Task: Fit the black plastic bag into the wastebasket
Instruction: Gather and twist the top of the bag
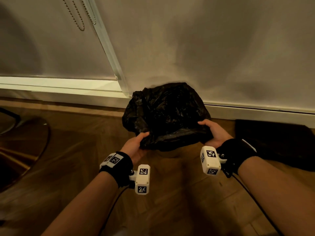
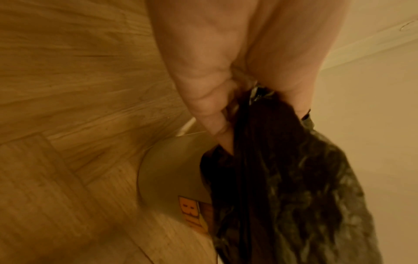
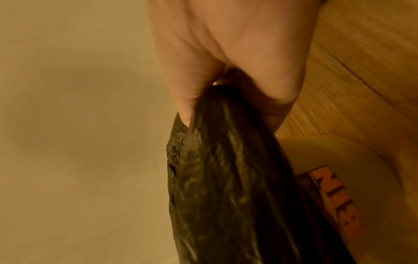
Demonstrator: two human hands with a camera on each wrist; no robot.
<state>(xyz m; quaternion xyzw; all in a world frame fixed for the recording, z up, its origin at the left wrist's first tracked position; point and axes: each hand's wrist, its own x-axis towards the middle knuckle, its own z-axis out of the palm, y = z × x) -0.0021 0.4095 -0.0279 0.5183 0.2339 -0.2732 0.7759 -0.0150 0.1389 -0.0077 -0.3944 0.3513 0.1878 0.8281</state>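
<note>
A crumpled black plastic bag [image 1: 167, 114] billows over the floor by the wall, and it hides the wastebasket in the head view. My left hand [image 1: 136, 145] pinches the bag's near-left edge, thumb on top. My right hand [image 1: 213, 132] grips its near-right edge. In the left wrist view my fingers [image 2: 210, 107] clamp the bag [image 2: 294, 187] above a pale round wastebasket [image 2: 167, 171] with an orange label. From the right wrist the bag [image 3: 226, 178] hangs from my right hand [image 3: 226, 62], with the wastebasket [image 3: 361, 169] beside it.
A white wall and skirting board [image 1: 255, 111] run right behind the bag. A dark flat mat [image 1: 276, 143] lies on the wooden floor at the right. A round glass table edge [image 1: 34, 150] curves in at the left. A window blind [image 1: 51, 48] with a bead chain hangs at upper left.
</note>
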